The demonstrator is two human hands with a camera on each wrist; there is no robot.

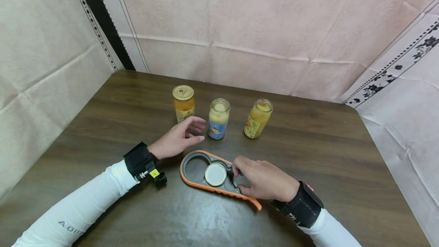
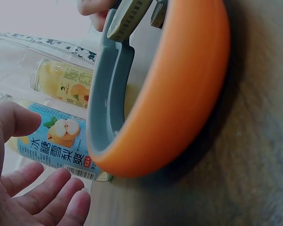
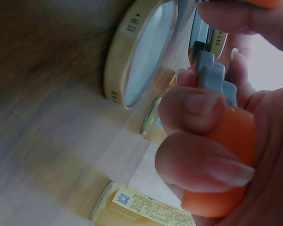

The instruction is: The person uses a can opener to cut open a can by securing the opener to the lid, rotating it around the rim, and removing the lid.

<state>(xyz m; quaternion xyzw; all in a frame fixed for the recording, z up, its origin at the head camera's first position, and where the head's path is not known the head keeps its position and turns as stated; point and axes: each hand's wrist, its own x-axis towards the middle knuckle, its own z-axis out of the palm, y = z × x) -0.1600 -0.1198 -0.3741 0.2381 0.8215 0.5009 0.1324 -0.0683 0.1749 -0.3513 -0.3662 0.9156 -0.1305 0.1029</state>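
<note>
My right hand [image 1: 265,178] grips one handle of an orange and grey jar opener [image 1: 219,190], fingers curled round it. The opener lies on the table; its rounded end points left. Between its arms lies a pale lid [image 1: 216,174]; a second lid [image 1: 241,180] is partly hidden by the right hand. My left hand [image 1: 180,140] holds nothing, its fingers loosely bent and spread beside a lidless glass jar with a blue pear label [image 1: 217,127]. In the left wrist view the thumb and fingers stand either side of that pear jar [image 2: 61,136], apparently not gripping it.
A lidless yellow jar [image 1: 258,120] stands right of the pear jar. Left of it is an amber jar with a gold lid [image 1: 183,100], partly behind the left hand. The brown wooden table [image 1: 319,144] meets pale cloth walls [image 1: 257,29] at the back and sides.
</note>
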